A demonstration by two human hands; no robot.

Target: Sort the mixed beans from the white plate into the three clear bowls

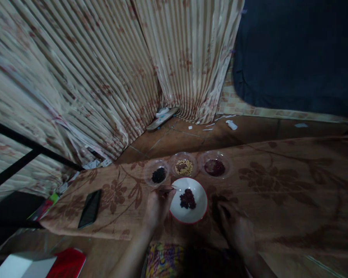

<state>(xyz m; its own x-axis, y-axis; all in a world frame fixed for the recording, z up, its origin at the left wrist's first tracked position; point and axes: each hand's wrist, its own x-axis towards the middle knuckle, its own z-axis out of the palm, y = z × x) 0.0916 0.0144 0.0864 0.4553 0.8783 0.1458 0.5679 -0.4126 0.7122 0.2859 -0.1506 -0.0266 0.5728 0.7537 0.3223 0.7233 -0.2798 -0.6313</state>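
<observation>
My left hand (158, 204) is closed on a pair of metal tweezers (176, 189), their tips over the left rim of a white bowl (198, 208) with a red edge. In the bowl lies a small heap of dark red and black beans (188, 199). To the bowl's right, my right hand (234, 224) rests in shadow near the cloth, its fingers loosely bent and apart, with nothing seen in it. Behind the bowl stand three clear plastic bowls, with black beans (158, 175), yellow beans (184, 167) and dark red beans (215, 168).
A brown flower-patterned cloth (266, 208) covers the low table. On its left part lies a black phone (89, 208). Striped curtains (104, 69) hang beyond the tiled floor, with scraps and a white bottle (231, 124) there. A red and white box (43, 264) sits at lower left.
</observation>
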